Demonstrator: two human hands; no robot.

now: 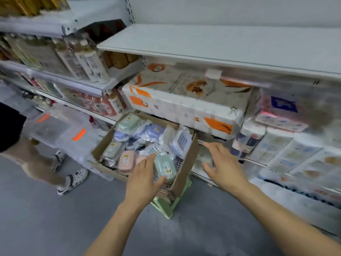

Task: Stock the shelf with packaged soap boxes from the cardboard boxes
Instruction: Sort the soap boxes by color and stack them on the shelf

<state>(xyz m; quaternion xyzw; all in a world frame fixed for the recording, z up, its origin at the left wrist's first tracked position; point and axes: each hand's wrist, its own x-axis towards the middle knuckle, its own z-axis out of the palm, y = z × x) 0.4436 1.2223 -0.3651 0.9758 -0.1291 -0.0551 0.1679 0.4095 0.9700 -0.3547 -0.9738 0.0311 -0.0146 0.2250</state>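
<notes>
Cardboard box (186, 161) open-topped, sitting on a pale green stool (170, 206) on the grey floor (46, 218), just in front of the lower shelf (201, 174). Full of plastic-wrapped soap boxes (129, 145) — mint, lilac, pink, grey, jumbled. Left hand (143, 179) inside the box's near corner, fingers and thumb curled round a mint-green soap box (165, 168), lying at the top of the pile. Right hand (223, 163) apart from it, just right of the box, fingers spread and loose, holding nothing, hovering before the lower shelf; blurred, so contact with anything there cannot be told. Above the box, a large white-and-orange tissue pack (184, 97) jutting from under a white shelf board (221, 47). More tissue packs (280, 109) to the right. Bottles (92, 67) on the shelves at left. Clear plastic bin (60, 130) with orange tape left of the box — beside it another person's legs and patterned clogs (72, 180).
</notes>
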